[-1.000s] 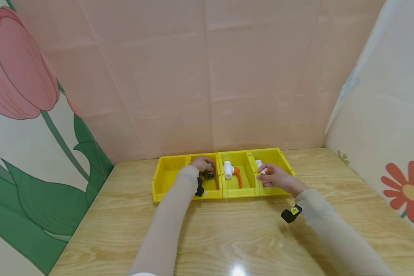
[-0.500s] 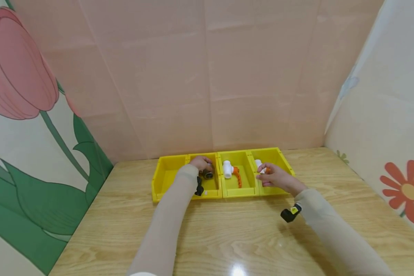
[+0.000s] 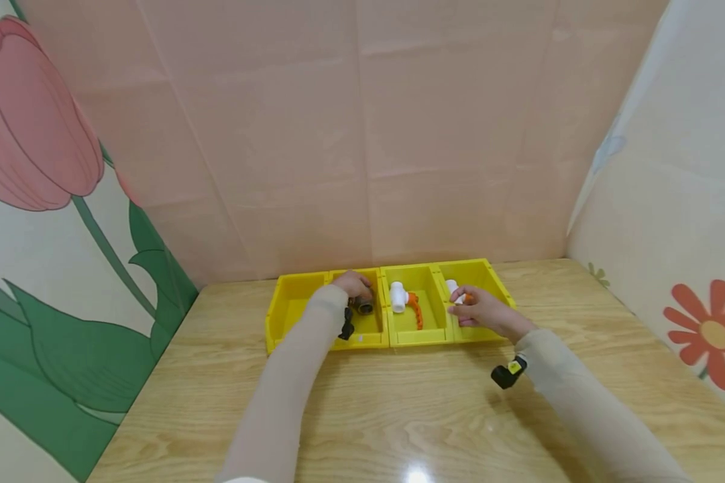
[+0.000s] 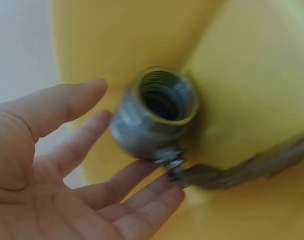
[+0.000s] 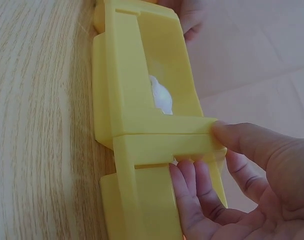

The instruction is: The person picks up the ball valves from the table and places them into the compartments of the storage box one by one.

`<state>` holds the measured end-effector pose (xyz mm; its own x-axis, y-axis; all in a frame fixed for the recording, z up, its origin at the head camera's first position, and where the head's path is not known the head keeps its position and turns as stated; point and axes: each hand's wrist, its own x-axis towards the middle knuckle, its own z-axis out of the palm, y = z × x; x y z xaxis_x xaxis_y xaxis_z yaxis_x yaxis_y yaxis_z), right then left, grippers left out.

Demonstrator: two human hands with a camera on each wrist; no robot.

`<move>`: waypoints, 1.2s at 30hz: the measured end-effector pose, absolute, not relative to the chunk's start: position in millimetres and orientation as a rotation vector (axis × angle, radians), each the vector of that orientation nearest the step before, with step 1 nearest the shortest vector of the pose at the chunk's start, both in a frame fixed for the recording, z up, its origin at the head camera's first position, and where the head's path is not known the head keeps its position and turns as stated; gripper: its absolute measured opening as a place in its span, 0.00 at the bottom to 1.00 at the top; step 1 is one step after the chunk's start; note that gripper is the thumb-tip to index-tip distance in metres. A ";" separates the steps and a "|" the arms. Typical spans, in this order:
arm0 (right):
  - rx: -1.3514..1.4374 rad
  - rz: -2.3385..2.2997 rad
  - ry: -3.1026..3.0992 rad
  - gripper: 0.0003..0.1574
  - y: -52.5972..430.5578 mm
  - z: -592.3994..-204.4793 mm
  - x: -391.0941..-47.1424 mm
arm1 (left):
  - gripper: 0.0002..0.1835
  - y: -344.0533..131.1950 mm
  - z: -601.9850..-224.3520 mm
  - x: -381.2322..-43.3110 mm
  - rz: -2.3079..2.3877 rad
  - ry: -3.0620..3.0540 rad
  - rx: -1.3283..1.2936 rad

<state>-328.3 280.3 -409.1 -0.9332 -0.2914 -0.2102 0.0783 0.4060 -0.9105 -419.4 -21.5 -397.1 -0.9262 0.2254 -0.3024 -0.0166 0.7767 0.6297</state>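
A dark metal valve (image 4: 147, 115) with a threaded mouth and a long brownish lever lies in the second yellow bin from the left. My left hand (image 3: 355, 285) reaches into that bin. In the left wrist view its fingers (image 4: 137, 175) are extended, tips right at the valve's lower side, thumb apart from it. My right hand (image 3: 485, 312) pinches the adjoining walls of the two right-hand yellow bins (image 5: 167, 125), thumb on one side, fingertips on the other. A white plastic valve (image 3: 400, 296) with an orange handle lies in the third bin.
Behind my right hand, another white fitting (image 3: 452, 286) with an orange part shows partly in the rightmost bin. The leftmost bin (image 3: 296, 298) stands beside the left sleeve. The joined row sits on a wooden table (image 3: 398, 402), close to a pink back wall (image 3: 362, 168).
My left forearm and wrist have shifted very slightly left, with the hand still in the second bin. The right hand stays at the bin walls, and the bins keep their places.
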 end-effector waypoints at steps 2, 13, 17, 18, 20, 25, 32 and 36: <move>-0.173 -1.536 2.330 0.21 280.1 -410.6 -329.2 | 0.19 -21.7 -387.6 -417.1 0.847 2.646 0.214; -0.188 -1.523 2.345 0.23 283.5 -407.9 -329.3 | 0.19 -47.3 -326.3 -391.1 0.879 2.619 0.362; -0.197 -1.531 2.337 0.22 283.3 -408.6 -328.7 | 0.18 -65.5 -315.0 -381.6 1.041 2.554 0.360; -0.200 -1.532 2.336 0.22 283.0 -408.8 -328.6 | 0.18 -70.9 -312.1 -378.0 1.089 2.540 0.364; -0.212 -1.535 2.332 0.22 281.8 -409.1 -328.0 | 0.19 -83.8 -306.1 -368.5 1.184 2.521 0.384; -0.237 -1.547 2.309 0.22 278.4 -410.5 -328.3 | 0.20 -124.5 -298.0 -341.5 1.399 2.512 0.408; -0.228 -1.526 2.328 0.23 282.7 -410.8 -328.9 | 0.20 -162.8 -307.4 -311.7 1.581 2.462 0.364; -0.224 -1.518 2.330 0.24 285.0 -409.6 -330.1 | 0.20 -173.0 -319.8 -296.7 1.630 2.430 0.367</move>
<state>-330.1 285.0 -409.6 -0.9261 -0.3179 -0.2030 0.0573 0.4133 -0.9088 -296.7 -173.0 -319.8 -0.9509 0.3088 -0.0215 0.0973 0.3638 0.9264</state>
